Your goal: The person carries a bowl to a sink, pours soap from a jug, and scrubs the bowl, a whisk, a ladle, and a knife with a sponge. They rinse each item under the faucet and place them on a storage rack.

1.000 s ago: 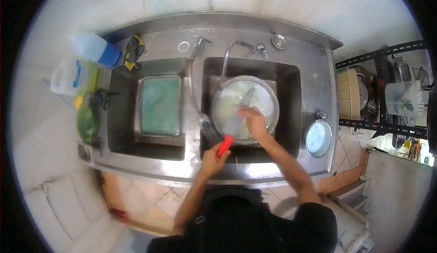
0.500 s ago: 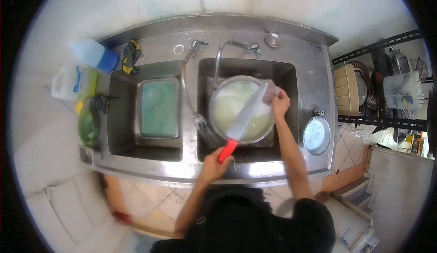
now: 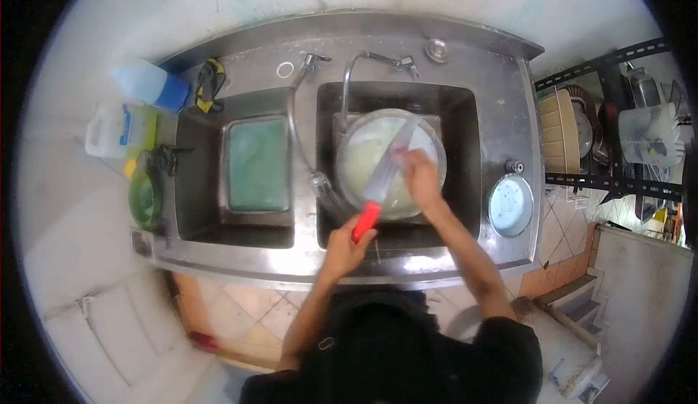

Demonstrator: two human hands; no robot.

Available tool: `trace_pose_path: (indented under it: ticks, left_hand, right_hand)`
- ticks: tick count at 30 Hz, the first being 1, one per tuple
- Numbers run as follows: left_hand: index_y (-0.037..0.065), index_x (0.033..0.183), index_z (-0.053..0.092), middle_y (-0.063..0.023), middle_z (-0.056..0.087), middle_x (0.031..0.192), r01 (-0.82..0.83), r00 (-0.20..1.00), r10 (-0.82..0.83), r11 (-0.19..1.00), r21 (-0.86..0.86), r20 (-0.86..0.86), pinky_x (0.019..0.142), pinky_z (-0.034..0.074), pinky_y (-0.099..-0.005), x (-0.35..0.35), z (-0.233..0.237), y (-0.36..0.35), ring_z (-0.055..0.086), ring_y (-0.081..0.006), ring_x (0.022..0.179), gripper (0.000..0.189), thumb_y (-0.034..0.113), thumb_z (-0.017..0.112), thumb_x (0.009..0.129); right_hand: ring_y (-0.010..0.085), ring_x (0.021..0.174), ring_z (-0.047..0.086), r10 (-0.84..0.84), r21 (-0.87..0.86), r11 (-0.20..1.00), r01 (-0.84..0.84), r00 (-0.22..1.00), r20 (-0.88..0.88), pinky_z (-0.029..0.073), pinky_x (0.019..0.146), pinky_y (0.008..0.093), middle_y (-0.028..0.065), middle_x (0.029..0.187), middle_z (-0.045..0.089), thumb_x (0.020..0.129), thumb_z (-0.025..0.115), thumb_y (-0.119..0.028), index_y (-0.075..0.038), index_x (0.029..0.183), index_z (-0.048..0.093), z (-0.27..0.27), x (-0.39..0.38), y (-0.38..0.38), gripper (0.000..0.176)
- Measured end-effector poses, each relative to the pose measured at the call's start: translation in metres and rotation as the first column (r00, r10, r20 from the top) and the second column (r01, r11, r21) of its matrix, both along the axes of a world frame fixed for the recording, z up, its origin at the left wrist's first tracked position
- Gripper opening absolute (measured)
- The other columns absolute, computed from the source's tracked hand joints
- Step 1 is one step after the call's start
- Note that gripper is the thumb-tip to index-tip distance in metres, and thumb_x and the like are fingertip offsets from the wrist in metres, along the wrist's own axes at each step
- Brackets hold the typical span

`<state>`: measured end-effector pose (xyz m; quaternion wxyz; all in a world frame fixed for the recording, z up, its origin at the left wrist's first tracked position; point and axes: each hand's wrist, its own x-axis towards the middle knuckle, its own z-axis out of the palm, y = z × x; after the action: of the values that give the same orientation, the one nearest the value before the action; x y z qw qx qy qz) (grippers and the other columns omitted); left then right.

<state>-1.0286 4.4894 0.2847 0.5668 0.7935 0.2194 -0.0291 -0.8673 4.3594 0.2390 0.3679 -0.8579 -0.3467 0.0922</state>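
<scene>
My left hand is closed round the red handle of a large knife, whose broad blade points up and away over a round basin of cloudy, pale liquid. Against the middle of the blade, my right hand presses a small pinkish cloth or pad. Motion blur and the fingers hide most of that pad. The basin stands in the right sink, below both the knife and my right hand.
A tray of green liquid sits in the left sink. A spray hose hangs by the divider. Bottles and a green bowl line the left side. At right are a bowl of bluish liquid and a rack.
My right hand has moved left and slightly down along the blade with the pinkish pad, from near the tip to mid-blade. My left hand still grips the handle.
</scene>
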Motion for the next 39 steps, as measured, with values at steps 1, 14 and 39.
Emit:
trace_pose_path:
  ticks: [1,14,39]
  left_hand:
    - [0.003,0.112,0.057,-0.0231,0.062,0.083,-0.007,1.0,0.007,1.0,0.005,0.013,0.065,0.048,-0.0343,0.007,-0.002,0.003,0.063,-0.0334,0.071,0.035,0.018,0.065,0.082]
    - [0.005,0.114,0.058,-0.0241,0.061,0.086,0.079,0.995,-0.075,0.996,0.051,-0.066,0.068,0.048,-0.0382,0.018,-0.034,0.007,0.061,-0.0392,0.078,0.035,0.019,0.062,0.082]
    - [0.001,0.109,0.058,-0.0254,0.061,0.086,0.086,0.995,-0.08,0.99,0.109,-0.059,0.067,0.048,-0.0399,0.023,-0.056,0.014,0.06,-0.0413,0.079,0.033,0.018,0.064,0.082]
  right_hand:
    - [0.0308,0.092,0.058,0.022,0.106,0.994,-0.026,0.999,0.039,0.047,0.082,0.04,0.015,0.096,0.062,0.079,0.056,-0.008,-0.009,0.105,0.061,0.008,0.003,0.004,0.027]
    - [0.0364,0.088,0.059,-0.053,-0.186,0.981,0.049,0.998,-0.021,0.048,0.079,0.0423,0.0218,0.092,0.06,0.073,0.056,-0.004,-0.001,0.094,0.063,-0.044,0.011,0.012,0.023]
    - [0.0326,0.101,0.057,-0.005,0.026,1.0,0.003,0.997,0.081,0.044,0.091,0.0421,0.0183,0.101,0.063,0.072,0.044,0.004,-0.004,0.097,0.066,-0.105,0.038,0.022,0.034]
